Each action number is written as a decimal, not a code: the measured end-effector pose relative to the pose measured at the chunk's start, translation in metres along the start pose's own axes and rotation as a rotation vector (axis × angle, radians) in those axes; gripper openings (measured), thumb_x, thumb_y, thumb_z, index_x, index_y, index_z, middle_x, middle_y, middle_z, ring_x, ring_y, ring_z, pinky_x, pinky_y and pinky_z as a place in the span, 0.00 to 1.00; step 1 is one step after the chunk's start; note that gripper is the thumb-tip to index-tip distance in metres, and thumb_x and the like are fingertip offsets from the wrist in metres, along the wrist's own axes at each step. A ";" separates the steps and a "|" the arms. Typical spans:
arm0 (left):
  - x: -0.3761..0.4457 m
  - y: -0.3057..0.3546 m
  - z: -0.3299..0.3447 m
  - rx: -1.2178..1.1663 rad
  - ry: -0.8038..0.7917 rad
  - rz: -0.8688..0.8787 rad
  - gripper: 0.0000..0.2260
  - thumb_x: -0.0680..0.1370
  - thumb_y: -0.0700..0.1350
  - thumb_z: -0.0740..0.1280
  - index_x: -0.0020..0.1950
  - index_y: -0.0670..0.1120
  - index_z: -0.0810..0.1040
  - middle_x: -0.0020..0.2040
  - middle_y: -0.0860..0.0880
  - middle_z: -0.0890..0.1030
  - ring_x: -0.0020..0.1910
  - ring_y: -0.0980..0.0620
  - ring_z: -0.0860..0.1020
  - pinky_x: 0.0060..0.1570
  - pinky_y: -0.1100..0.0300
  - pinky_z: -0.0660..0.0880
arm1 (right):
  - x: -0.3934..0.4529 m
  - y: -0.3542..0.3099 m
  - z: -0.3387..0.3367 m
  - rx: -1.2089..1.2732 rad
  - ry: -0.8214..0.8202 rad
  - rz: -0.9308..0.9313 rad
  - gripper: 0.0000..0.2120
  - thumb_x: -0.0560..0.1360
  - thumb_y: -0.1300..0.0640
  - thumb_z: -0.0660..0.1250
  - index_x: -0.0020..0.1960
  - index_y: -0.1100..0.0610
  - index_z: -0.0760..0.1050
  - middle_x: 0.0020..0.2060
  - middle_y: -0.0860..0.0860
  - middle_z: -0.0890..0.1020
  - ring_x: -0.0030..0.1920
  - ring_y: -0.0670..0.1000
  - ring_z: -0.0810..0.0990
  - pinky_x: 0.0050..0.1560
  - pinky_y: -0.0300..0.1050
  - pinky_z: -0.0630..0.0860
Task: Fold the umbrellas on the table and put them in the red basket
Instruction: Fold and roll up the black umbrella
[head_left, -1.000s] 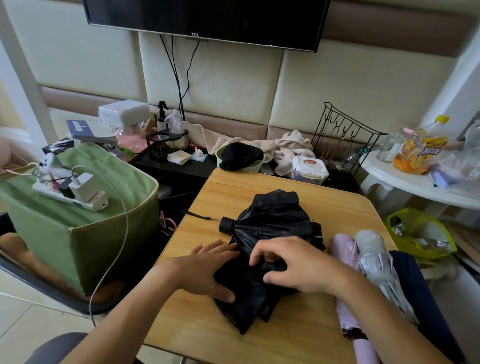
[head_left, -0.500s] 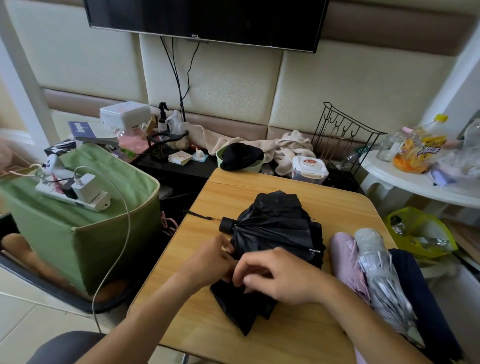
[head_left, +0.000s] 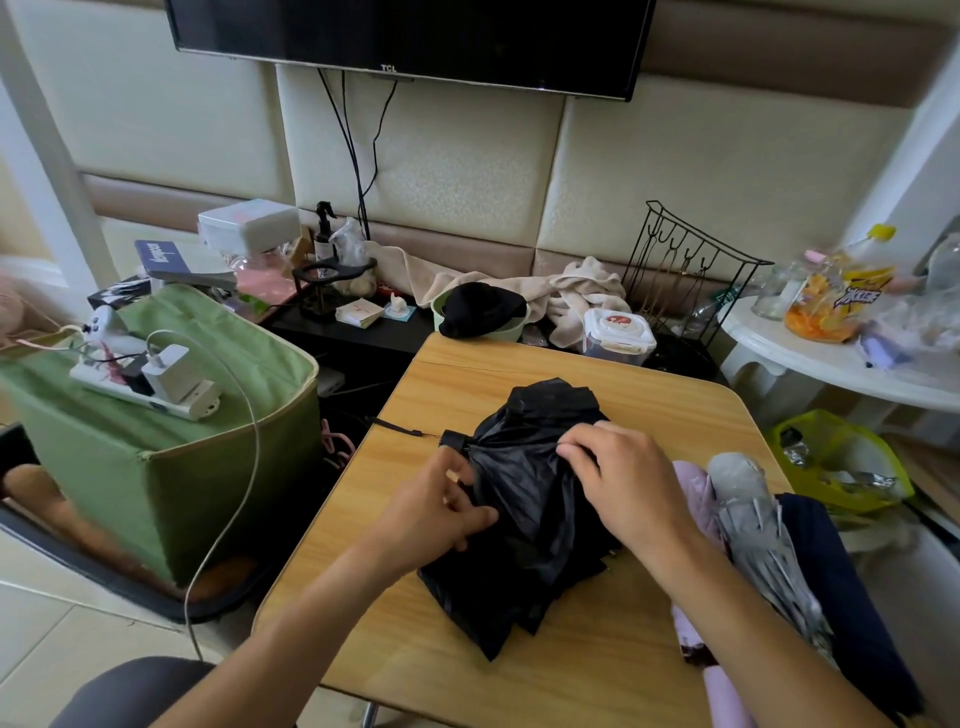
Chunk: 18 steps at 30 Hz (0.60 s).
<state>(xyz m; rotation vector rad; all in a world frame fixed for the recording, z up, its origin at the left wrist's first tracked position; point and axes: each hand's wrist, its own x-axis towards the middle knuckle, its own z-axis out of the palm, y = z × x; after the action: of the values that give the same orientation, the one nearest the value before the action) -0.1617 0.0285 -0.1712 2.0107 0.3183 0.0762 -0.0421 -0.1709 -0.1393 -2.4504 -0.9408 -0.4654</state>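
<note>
- Black umbrella lies collapsed but loose on the wooden bench, canopy bunched, handle end pointing left with its wrist strap trailing toward the bench edge.
- Left hand pinches a pleat of black fabric at the canopy's near-left edge; right hand has fingers curled into fabric at the top right. Hands apart, both clamped on the same umbrella.
- Risk: thin slick fabric slips out of either pinch, pleats fan back out, fold has to be redone.
- Risk: pulling pleats unevenly from two sides twists the canopy, so it wraps lumpy and the closing strap likely won't reach. The strap itself isn't visible, possibly buried under the fabric.
- Risk: a rib tip snags cloth or a finger; the ribs are hidden under the folds, hard to tell where they sit.
- Risk: right forearm hangs over the pile at the bench's right edge, pink umbrella, silver umbrella, navy umbrella; a sweep of the elbow could knock them off.
- Risk: dangling wrist strap catches on the bench corner when the umbrella is lifted.
- Red basket not in view; drop-off needs a search or reach outside the frame, and a half-secured umbrella may spring open on the way.
</note>
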 end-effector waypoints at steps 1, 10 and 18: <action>0.001 0.001 0.002 0.075 0.073 0.091 0.10 0.78 0.50 0.74 0.51 0.50 0.74 0.40 0.51 0.79 0.33 0.59 0.76 0.36 0.61 0.72 | 0.002 -0.001 -0.001 0.038 0.032 -0.010 0.06 0.82 0.53 0.69 0.48 0.51 0.83 0.40 0.45 0.84 0.41 0.50 0.81 0.40 0.53 0.78; -0.002 0.004 0.012 0.430 0.161 0.592 0.20 0.75 0.43 0.72 0.63 0.53 0.69 0.62 0.59 0.67 0.62 0.57 0.67 0.64 0.65 0.65 | 0.001 -0.013 0.001 0.310 -0.031 -0.014 0.06 0.82 0.52 0.67 0.47 0.51 0.79 0.36 0.47 0.84 0.39 0.48 0.84 0.42 0.54 0.78; 0.006 0.001 -0.009 0.531 0.193 0.515 0.09 0.79 0.42 0.69 0.58 0.50 0.84 0.53 0.56 0.79 0.53 0.55 0.78 0.51 0.61 0.75 | -0.001 -0.019 -0.005 0.394 -0.236 -0.051 0.17 0.82 0.38 0.59 0.44 0.46 0.79 0.29 0.48 0.79 0.29 0.50 0.77 0.33 0.52 0.71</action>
<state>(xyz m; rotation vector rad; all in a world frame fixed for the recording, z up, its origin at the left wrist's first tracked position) -0.1570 0.0372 -0.1665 2.5775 -0.0815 0.5613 -0.0573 -0.1615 -0.1300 -2.1527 -1.0752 0.0003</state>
